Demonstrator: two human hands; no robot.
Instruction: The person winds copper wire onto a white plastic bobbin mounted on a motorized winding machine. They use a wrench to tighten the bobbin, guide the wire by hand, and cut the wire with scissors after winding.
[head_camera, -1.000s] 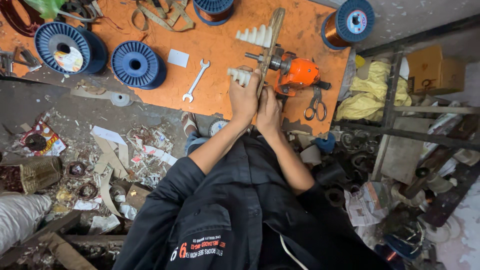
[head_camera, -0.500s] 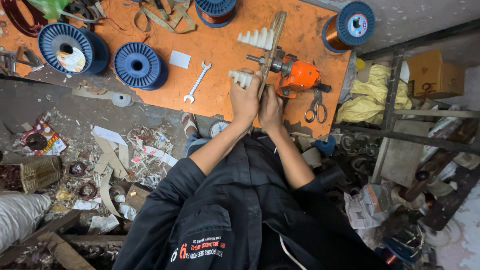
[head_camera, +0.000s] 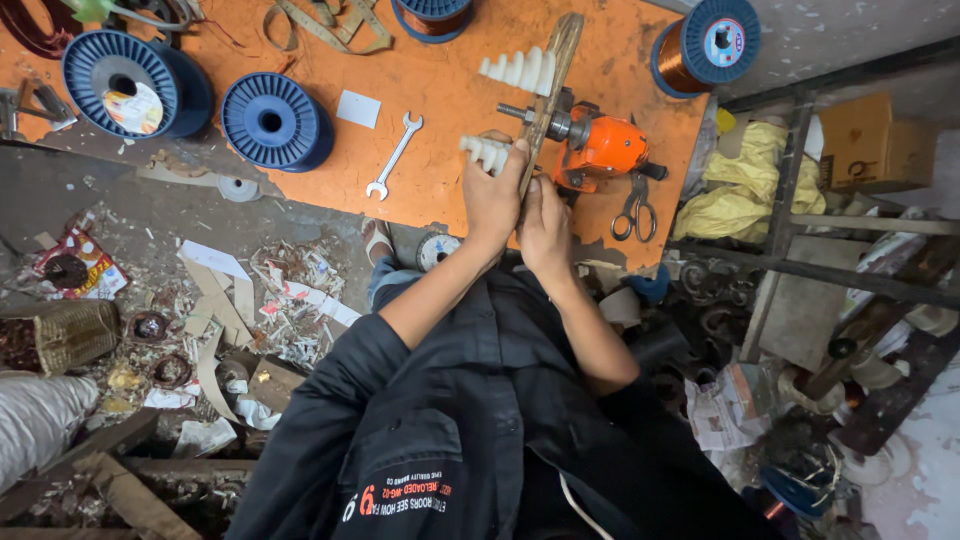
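A wooden bar (head_camera: 548, 90) with white stepped formers (head_camera: 518, 68) is mounted on the shaft of an orange winding machine (head_camera: 600, 148) on the orange table (head_camera: 450, 100). My left hand (head_camera: 492, 195) grips the lower end of the bar at the nearer white former (head_camera: 482, 152). My right hand (head_camera: 545, 228) rests just beside it, closed around the bar's lower end. Both forearms rise from dark sleeves.
A spanner (head_camera: 394, 156) and a small white card (head_camera: 358, 108) lie left of my hands. Blue spools (head_camera: 275, 122) (head_camera: 135, 85) stand at the left, copper wire spools (head_camera: 705, 45) (head_camera: 432, 15) at the back. Scissors (head_camera: 633, 210) lie by the machine. Scraps litter the floor (head_camera: 200, 300).
The view has shifted slightly. My hands stay on the bar's lower end in much the same grip.
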